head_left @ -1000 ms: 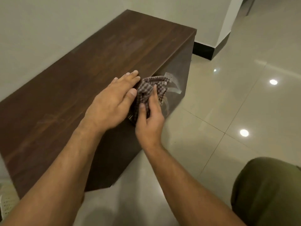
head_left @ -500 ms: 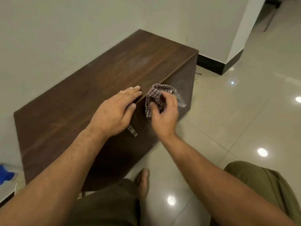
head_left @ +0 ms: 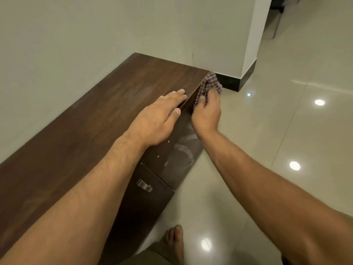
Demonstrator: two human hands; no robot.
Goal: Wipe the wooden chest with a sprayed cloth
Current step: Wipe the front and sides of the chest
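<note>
Glossy tiled floor (head_left: 267,150), wooden chest (head_left: 95,121) against wall. Left hand (head_left: 158,119) flat, fingers extended on top; right hand (head_left: 207,113) clamped on checkered cloth (head_left: 209,85), apparently pressing chest's front upper corner.

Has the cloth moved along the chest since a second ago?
Yes. The cloth slid along the chest front, away from the handle, to the far corner.

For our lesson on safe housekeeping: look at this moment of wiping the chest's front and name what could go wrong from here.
1. The right hand presses the checked cloth near the chest's far corner; it could slip off the edge.
2. Streaky smears on the front panel suggest residue may dry unwiped.
3. The metal handle juts out below the left forearm and could catch the cloth on a return stroke.
</note>
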